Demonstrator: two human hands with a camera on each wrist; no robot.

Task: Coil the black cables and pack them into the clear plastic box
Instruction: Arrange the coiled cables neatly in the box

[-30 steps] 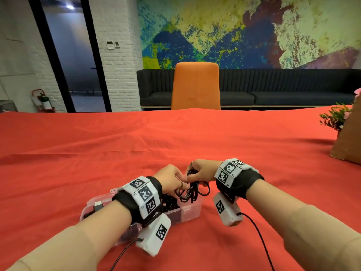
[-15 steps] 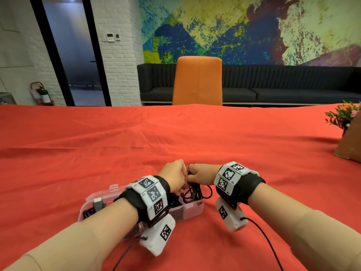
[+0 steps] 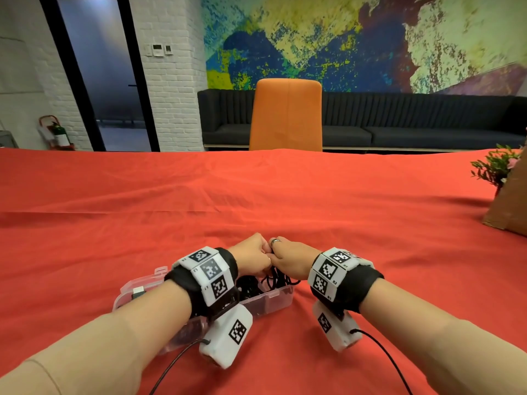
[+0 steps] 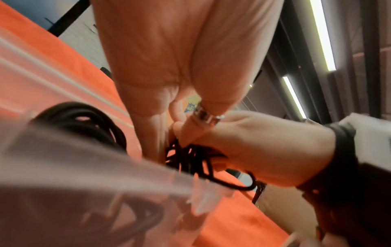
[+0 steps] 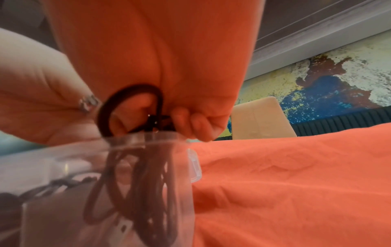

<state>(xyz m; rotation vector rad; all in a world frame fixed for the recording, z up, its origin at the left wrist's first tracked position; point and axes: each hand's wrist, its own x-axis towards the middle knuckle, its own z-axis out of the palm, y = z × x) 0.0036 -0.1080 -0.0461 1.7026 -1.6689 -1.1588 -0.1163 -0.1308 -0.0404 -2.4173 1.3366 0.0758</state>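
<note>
A clear plastic box (image 3: 278,299) lies open on the red cloth in front of me. My left hand (image 3: 251,258) and right hand (image 3: 286,259) meet knuckle to knuckle over its right end, both gripping one coiled black cable (image 3: 278,279). The coil's loops hang down inside the box wall (image 5: 148,175) in the right wrist view. In the left wrist view the right hand (image 4: 243,142) pinches the bundle (image 4: 190,158) beside my left fingers (image 4: 158,117). Another coiled black cable (image 4: 84,120) lies inside the box. A small silver plug (image 3: 139,292) sits at the box's left end.
The red tablecloth (image 3: 256,201) spreads wide beyond the box. A brown paper bag (image 3: 510,206) with a small plant (image 3: 490,169) stands at the right edge. An orange chair (image 3: 286,115) faces me across the table. Thin black wrist-camera leads (image 3: 382,354) trail toward me.
Both hands have sunk lower with the coil, so its loops now hang inside the right end of the box. The hands have drawn closer together.
</note>
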